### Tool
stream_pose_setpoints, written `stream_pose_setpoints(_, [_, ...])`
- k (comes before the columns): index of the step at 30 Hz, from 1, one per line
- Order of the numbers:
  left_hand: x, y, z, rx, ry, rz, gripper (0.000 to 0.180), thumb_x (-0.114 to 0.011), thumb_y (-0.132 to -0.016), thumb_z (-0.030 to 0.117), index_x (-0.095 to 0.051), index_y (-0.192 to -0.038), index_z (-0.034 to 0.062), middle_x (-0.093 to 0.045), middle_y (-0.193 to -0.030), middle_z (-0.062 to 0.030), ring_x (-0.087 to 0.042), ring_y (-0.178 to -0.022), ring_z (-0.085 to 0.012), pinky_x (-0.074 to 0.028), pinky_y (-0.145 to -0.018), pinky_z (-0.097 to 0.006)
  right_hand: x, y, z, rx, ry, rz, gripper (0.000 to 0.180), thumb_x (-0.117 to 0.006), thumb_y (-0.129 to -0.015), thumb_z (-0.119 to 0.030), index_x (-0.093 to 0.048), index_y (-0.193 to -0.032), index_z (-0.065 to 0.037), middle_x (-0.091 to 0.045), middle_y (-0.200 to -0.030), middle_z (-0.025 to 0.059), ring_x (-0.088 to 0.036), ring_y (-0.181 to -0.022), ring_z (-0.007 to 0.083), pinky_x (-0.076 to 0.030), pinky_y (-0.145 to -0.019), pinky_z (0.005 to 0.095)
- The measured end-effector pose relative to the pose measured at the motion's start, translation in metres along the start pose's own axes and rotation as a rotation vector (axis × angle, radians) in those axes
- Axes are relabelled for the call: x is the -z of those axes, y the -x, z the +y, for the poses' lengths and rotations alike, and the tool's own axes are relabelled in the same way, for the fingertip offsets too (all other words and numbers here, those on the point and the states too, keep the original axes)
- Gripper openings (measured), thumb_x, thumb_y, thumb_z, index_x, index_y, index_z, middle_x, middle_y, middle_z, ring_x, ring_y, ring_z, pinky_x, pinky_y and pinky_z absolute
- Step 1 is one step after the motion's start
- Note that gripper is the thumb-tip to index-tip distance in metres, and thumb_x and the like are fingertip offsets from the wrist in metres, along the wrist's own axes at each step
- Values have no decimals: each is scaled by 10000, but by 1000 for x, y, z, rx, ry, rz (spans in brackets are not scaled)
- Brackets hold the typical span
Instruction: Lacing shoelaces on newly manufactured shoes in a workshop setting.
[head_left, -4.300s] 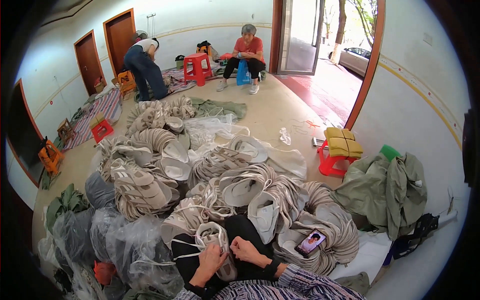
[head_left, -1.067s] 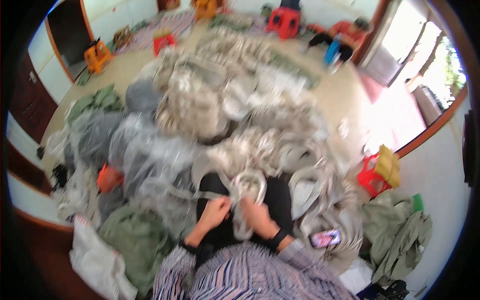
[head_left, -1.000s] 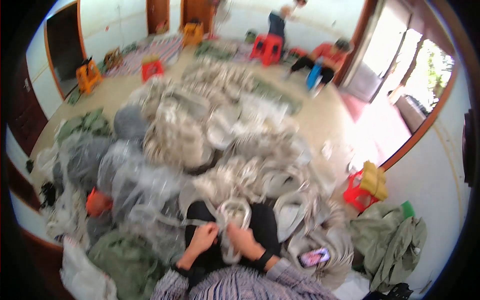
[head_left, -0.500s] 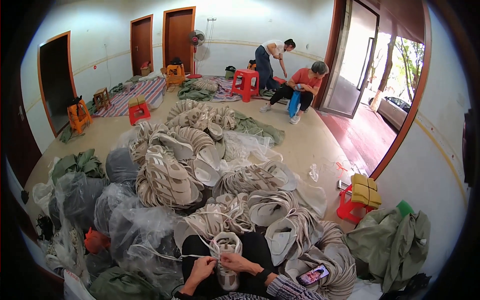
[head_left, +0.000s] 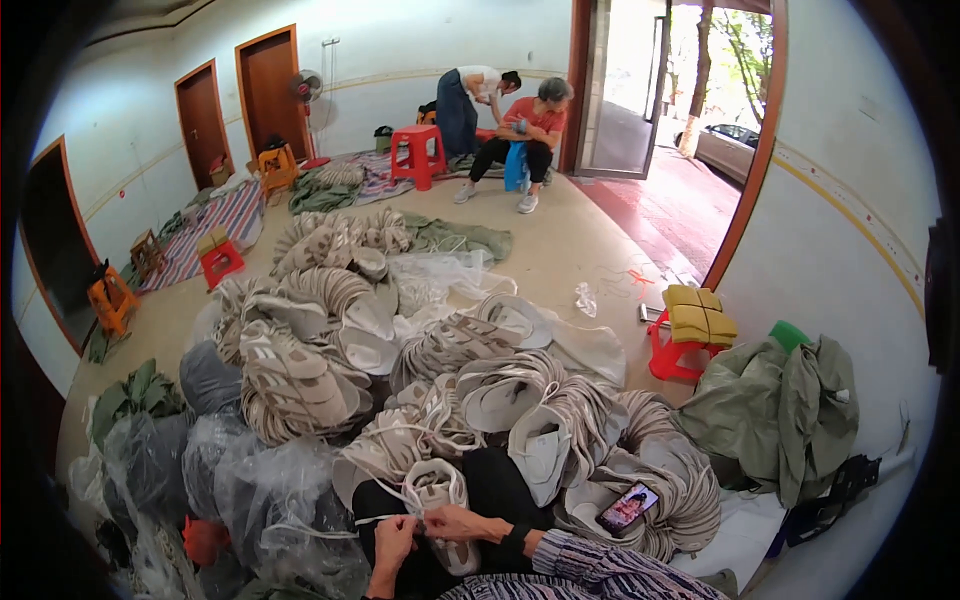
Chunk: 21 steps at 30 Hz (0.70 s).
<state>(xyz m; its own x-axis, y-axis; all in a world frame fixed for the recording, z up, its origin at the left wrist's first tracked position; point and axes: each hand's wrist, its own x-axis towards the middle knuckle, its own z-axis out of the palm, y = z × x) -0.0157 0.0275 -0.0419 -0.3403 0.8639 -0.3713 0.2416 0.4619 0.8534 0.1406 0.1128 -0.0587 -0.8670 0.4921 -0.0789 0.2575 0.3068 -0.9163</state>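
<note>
Head view: a beige sneaker upper (head_left: 458, 556) lies along the left thigh's (head_left: 381, 497) inner edge. The left hand (head_left: 396, 538) pinches its white lace (head_left: 372, 520); the right hand's (head_left: 455, 522) fingers curl, their hold unclear. The lower edge cuts off the left forearm (head_left: 384, 580).

Informal workroom (head_left: 565, 240), heaped shoe uppers (head_left: 300, 385), plastic stools (head_left: 418, 134)

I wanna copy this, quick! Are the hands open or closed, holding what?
Left hand: closed, seemingly pinching a white lace.
Right hand: closed, fingers together over the shoe; can't tell if it holds lace.
</note>
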Motion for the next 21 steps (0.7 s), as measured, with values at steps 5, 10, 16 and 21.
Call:
stream_pose_setpoints(5, [-3,-10,17,88,-160,-120,403,-618,-816,362,-672,-702,-20,-629,-569,-59,-556,-433,-101,-435,-423,-242,12,17,-10,8,-169,-111,181,-552,-862,-231,-494,-861,-59,-485,-687,6,-460,-597,118,-389,-547,290])
stream_pose_setpoints(10, [-3,-22,6,96,-221,-168,376,-653,-772,362,-676,-682,-2,-631,-568,-64,-566,-439,-118,-440,-428,-253,13,20,-8,-47,-320,-151,191,-546,-868,-246,-504,-863,-60,-480,-670,-2,-472,-580,99,-396,-525,272])
stream_pose_setpoints(16, [-13,-8,-10,-276,-471,13,314,-656,-715,352,-678,-713,38,-626,-601,-124,-626,-540,-250,-473,-507,-377,10,13,-8,-335,-408,-68,308,-491,-898,-323,-552,-805,-36,-498,-591,-1,-489,-448,119,-404,-415,290])
stream_pose_setpoints(21, [-43,49,11,-686,-474,161,198,-611,-797,218,-634,-883,41,-599,-728,-206,-591,-669,-375,-465,-549,-407,6,-9,-9,-389,-106,-38,474,-467,-902,-393,-592,-687,11,-575,-590,80,-488,-381,159,-400,-385,313])
